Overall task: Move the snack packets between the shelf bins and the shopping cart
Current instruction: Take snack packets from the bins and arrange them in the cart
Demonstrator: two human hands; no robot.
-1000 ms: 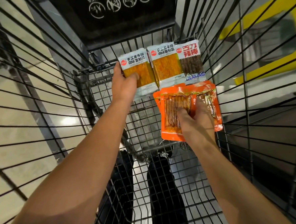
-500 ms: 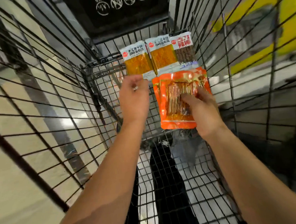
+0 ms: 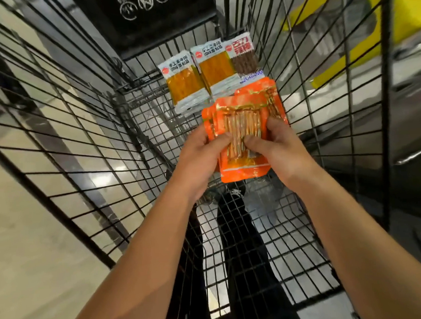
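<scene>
Two hands meet on one orange stack inside the cart point(image 3: 62, 134), over the wire floor near its far end

Left to right:
- Left wall of cart, black wire grid; pale shop floor shows through it
- Yellow packet point(image 3: 184, 83), white-edged, lies flat on the cart floor, apart from the hands
- Left hand point(image 3: 199, 157) grips the left edge of the orange packets point(image 3: 242, 132), thumb on top, fingers hidden beneath
- Second yellow packet point(image 3: 215, 69) just beside the first, edges touching or overlapping, cannot tell which
- Brown packet point(image 3: 243, 58) next in the row, its lower end tucked under the orange stack
- Right hand point(image 3: 278, 150) pinches the right edge of the stack, thumb pressed onto the clear window
- Right wall of cart; something yellow, blurred, beyond it

Handling, by judgement: foil pouches look light, thin, floppy, with a glossy skin likely to slide, one pouch over another. Several layers show at the stack's top corners, fanned a little. Best hold is at both side seams, thumbs above, fingers below, squeezing the layers together. Contents look like thin sticks, so bending the stack may snap them

Obstacles: three packets lie flat just beyond the stack, the brown one caught under it, so a careless lift could drag that one. Cart walls close in on both sides. Black sign panel point(image 3: 146, 13) stands at the far end. Dark trouser legs point(image 3: 236, 244) show below through the mesh
</scene>
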